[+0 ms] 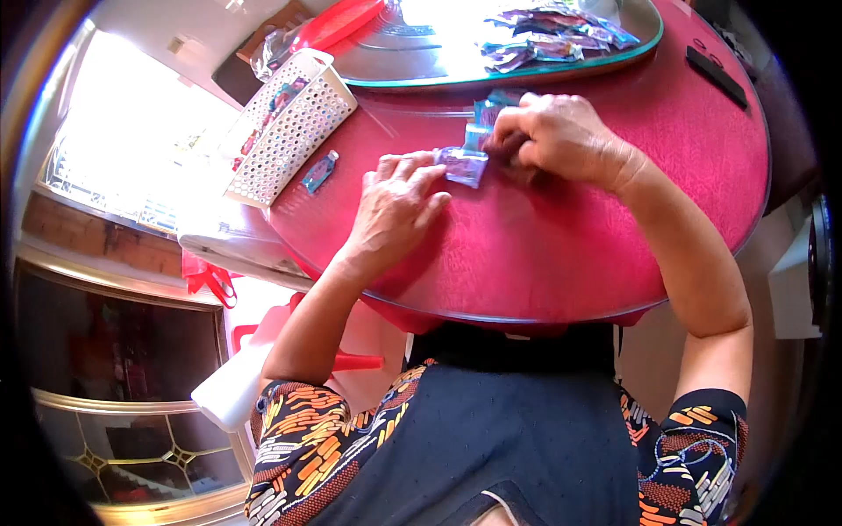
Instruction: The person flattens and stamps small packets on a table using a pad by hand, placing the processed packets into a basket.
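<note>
My left hand (399, 200) lies on the red table with its fingers stretched out. Its fingertips touch the edge of a small shiny purple packet (463, 168). My right hand (566, 138) is just beyond and to the right, fingers curled in a pinch over the table; what sits between them is hidden. Beside those fingers lie a light blue packet (477, 137) and a teal packet (491, 107), both partly covered by the right hand or overlapping. A single blue packet (320, 172) rests farther left, near the white basket.
A white perforated basket (307, 123) holding small packets stands at the left. At the back, a glass-edged oval board (412, 81) carries a pile of packets (557, 39) and a red lid-like object (338, 24). A dark flat bar (715, 77) lies far right.
</note>
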A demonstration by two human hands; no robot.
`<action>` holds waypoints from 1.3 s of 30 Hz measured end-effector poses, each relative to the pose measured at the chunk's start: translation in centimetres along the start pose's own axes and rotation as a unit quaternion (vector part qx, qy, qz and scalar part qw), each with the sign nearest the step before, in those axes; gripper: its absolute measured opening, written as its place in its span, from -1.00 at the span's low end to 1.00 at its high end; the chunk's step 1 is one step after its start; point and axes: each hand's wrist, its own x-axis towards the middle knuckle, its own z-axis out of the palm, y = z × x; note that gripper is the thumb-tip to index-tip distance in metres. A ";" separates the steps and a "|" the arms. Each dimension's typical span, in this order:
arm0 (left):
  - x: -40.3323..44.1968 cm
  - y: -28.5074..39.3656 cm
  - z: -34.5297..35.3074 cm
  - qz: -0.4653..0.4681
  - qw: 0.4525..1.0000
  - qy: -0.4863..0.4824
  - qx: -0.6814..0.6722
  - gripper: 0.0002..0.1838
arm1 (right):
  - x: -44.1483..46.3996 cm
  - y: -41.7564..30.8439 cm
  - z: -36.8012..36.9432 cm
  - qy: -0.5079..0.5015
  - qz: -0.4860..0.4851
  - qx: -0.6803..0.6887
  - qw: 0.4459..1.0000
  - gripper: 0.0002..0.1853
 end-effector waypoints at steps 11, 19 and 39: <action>-3.7 6.2 0.4 0.028 0.998 0.064 0.007 -0.57 | -1.0 -3.3 -0.4 0.027 -0.175 0.151 0.973 -0.75; -3.6 6.3 0.4 0.044 0.997 0.053 -0.016 -0.54 | -1.7 -1.5 -1.7 -0.037 -0.137 0.024 0.990 -0.84; -3.4 6.3 0.3 0.011 0.997 0.054 -0.056 -0.55 | -2.4 -3.5 -1.9 -0.133 -0.221 0.142 0.956 -0.78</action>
